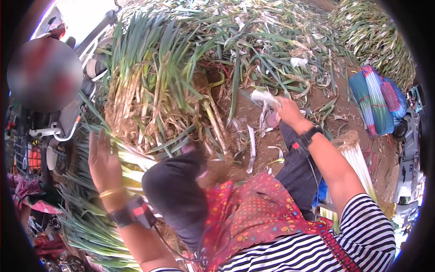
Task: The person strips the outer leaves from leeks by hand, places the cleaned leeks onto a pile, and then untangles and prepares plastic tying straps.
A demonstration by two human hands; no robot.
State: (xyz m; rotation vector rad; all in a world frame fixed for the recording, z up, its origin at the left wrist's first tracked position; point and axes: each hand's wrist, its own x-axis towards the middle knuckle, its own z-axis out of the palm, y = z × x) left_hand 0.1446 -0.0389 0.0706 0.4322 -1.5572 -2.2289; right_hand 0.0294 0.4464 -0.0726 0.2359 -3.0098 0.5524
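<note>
My left hand (104, 158) is raised at the left with its fingers stretched out and nothing in it. Under and beside it lie leeks with white stalks (136, 165) and long green leaves (90, 231). My right hand (290, 113) is closed on a pale strip of leek peel (263, 96), held out over the soil in front of my right knee. Between the two hands, a big heap of unpeeled leeks (149, 90) has dirty roots toward me and green tops pointing away.
Cut leaves and peelings (272, 50) cover the ground ahead. White-stalked leeks (358, 167) lie by my right side. A rolled blue-and-pink bundle (378, 99) sits at the right. Bicycle-like frames (68, 122) and a person with a blurred face (45, 75) are at the left.
</note>
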